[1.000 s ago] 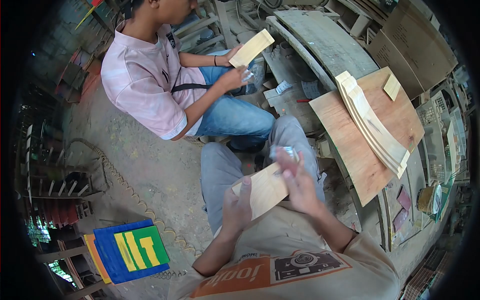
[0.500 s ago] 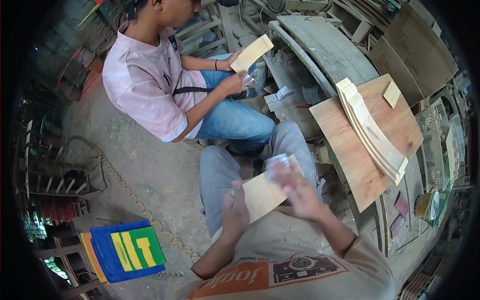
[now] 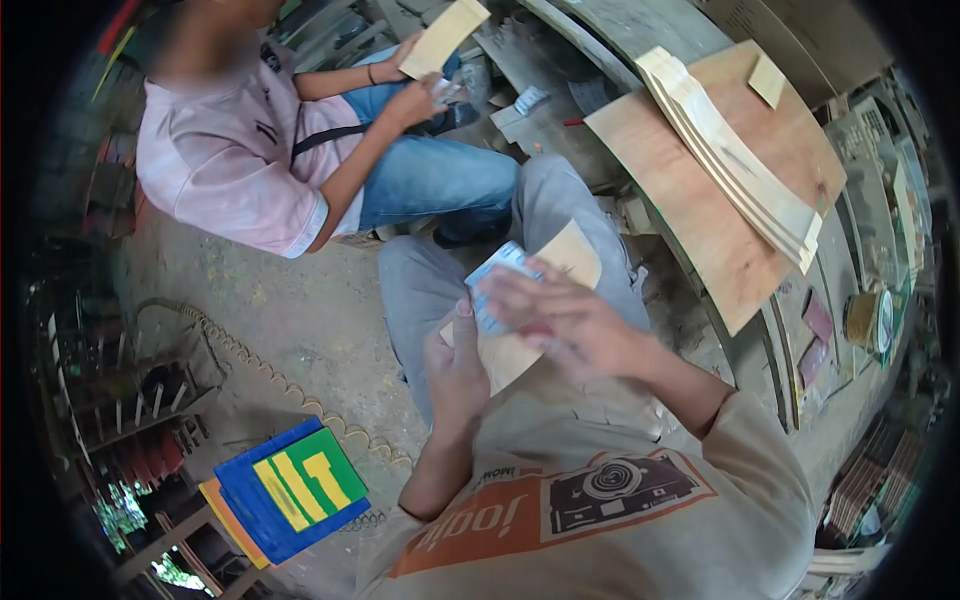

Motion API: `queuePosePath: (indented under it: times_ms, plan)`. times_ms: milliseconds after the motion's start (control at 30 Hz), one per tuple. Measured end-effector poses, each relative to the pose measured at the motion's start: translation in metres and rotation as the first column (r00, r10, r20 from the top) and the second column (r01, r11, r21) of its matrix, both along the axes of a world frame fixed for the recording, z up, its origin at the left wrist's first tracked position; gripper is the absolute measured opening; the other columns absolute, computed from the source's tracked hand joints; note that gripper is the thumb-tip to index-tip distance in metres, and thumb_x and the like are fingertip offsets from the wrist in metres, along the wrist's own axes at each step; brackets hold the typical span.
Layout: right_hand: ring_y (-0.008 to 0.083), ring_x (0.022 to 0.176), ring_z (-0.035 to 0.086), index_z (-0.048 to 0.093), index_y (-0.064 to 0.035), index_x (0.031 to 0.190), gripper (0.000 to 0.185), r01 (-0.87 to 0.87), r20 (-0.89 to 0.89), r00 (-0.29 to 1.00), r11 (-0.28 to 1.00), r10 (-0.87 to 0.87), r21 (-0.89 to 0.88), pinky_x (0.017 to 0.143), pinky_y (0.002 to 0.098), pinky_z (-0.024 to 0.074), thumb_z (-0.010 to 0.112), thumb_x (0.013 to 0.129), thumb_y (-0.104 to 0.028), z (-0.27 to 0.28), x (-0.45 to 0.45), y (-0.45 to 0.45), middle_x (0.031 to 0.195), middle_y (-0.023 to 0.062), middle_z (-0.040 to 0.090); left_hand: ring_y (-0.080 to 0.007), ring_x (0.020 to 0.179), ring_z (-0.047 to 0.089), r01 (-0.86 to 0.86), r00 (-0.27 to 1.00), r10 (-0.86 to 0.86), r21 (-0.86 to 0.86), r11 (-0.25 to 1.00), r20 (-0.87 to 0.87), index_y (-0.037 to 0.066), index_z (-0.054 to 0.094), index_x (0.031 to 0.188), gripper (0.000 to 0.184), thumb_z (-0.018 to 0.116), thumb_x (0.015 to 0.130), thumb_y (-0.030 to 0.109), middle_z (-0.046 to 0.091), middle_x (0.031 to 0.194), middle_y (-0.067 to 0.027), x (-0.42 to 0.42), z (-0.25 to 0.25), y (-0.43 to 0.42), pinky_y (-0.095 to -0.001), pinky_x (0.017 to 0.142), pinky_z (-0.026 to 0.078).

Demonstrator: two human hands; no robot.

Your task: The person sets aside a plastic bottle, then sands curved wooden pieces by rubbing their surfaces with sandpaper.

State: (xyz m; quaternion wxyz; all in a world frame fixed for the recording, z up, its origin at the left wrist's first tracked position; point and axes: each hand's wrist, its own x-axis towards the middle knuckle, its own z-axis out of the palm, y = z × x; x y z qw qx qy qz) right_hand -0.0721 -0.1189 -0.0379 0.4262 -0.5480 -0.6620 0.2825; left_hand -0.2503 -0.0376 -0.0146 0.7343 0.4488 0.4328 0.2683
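A thin, pale wooden board [image 3: 575,258] lies across my lap at a slant. My left hand [image 3: 458,368] is closed on its left end, thumb raised along the edge and the other fingers mostly beneath. Pressed flat on the board's face is a piece of sandpaper [image 3: 487,290] with a pale blue printed back. My right hand [image 3: 570,322], somewhat blurred, grips that sandpaper from above, close to my left thumb. Part of the board is hidden under the right hand and forearm.
A person [image 3: 235,160] sits at the left holding a similar board [image 3: 445,38]. Right, a plywood sheet [image 3: 715,180] carries stacked curved wooden strips [image 3: 735,160]. Painted blue and green panels [image 3: 300,480] stand lower left by a coiled hose [image 3: 270,375]. A tub [image 3: 868,320] sits far right.
My right hand has slid the sandpaper along the board toward its left end, near my left thumb. The view has shifted, so surroundings appear higher and further left.
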Motion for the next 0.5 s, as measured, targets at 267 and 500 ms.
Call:
queuePosePath:
  times_ms: [267,500]
  plan:
    - [0.0293,0.131,0.045,0.058,-0.0041,0.122,0.031,0.257,-0.096,0.959,0.960,-0.267,-0.112,0.114,0.0464,0.0184,0.043,0.097,-0.013,-0.081,0.045,-0.008,0.132,0.0151,0.055,-0.0112,0.079,0.061,0.076,0.987,-0.058,0.112,0.991,-0.151,-0.006,0.063,0.101,0.028,0.064,0.092,0.020,0.067,0.091,-0.0093,-0.015,-0.028,0.009,-0.0241,0.069,0.047]
    - [0.0277,0.134,0.041,0.061,-0.0096,0.121,0.031,-0.029,0.139,0.990,0.993,0.013,0.113,0.114,0.0493,0.0186,0.050,0.092,-0.014,0.003,-0.010,0.002,0.139,0.0092,0.050,-0.0145,0.081,0.062,0.044,0.999,-0.044,0.001,0.999,-0.007,-0.009,0.062,0.107,0.031,0.066,0.088,0.016,0.067,0.095,-0.0122,-0.031,-0.019,0.006,-0.0257,0.074,0.048]
